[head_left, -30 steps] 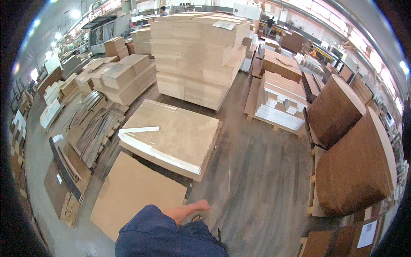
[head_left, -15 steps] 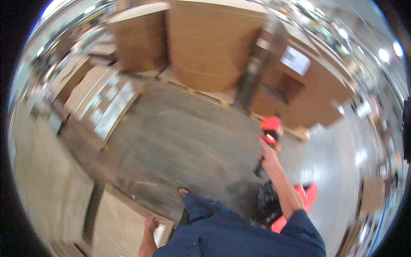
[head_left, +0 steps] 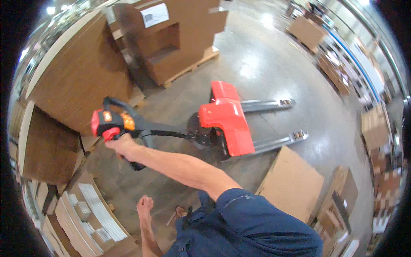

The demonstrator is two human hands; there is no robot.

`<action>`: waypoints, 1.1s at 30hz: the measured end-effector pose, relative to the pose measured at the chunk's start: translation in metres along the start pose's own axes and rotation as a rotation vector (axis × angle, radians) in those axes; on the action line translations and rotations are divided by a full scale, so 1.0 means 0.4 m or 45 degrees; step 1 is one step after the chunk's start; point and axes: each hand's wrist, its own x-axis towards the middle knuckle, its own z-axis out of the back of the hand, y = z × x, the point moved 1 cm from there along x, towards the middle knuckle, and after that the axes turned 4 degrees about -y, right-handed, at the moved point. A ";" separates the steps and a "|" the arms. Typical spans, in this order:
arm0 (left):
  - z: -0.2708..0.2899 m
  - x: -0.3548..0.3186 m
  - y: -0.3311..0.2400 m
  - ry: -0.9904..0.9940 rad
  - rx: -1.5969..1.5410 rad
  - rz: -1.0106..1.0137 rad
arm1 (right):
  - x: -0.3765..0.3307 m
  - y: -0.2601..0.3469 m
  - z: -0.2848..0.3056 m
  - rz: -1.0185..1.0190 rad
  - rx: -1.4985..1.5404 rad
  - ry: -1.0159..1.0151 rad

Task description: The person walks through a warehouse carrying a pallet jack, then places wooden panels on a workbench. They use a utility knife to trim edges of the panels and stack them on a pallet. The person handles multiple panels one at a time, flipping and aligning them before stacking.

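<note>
Pallet jack [head_left: 229, 118], red body on grey floor [head_left: 257, 55], stands ahead of the person, forks [head_left: 278, 142] pointing right, handle [head_left: 165, 129] swung out left toward tall brown stacks [head_left: 81, 77]. Right hand [head_left: 124, 145] is at the near side of the control head [head_left: 107, 121], fingers wrapped round the grip and partly hidden, just beside a red part [head_left: 111, 133]; red body and forks lie well apart from those fingers, on the far side of the forearm. Left hand [head_left: 144, 203] is lower down, fingers folded loosely inward, apart from the pallet jack, nearest the white-edged boards [head_left: 100, 210] at lower left. Cardboard sheet [head_left: 293, 184] lies near the forks, labelled brown stack [head_left: 197, 38] sits on a wooden pallet [head_left: 192, 69] beyond the handle
</note>
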 end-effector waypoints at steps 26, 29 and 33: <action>-0.260 -0.111 -0.263 -0.483 -0.105 -0.554 | -1.071 -0.077 1.309 -0.100 -0.582 -0.736; -0.182 0.035 -0.265 -0.274 0.475 -0.711 | -1.387 -0.502 1.500 -0.269 -0.365 -1.413; -0.653 -0.173 -0.217 -0.445 0.249 -0.327 | -1.640 -0.494 1.518 -0.577 0.012 -1.932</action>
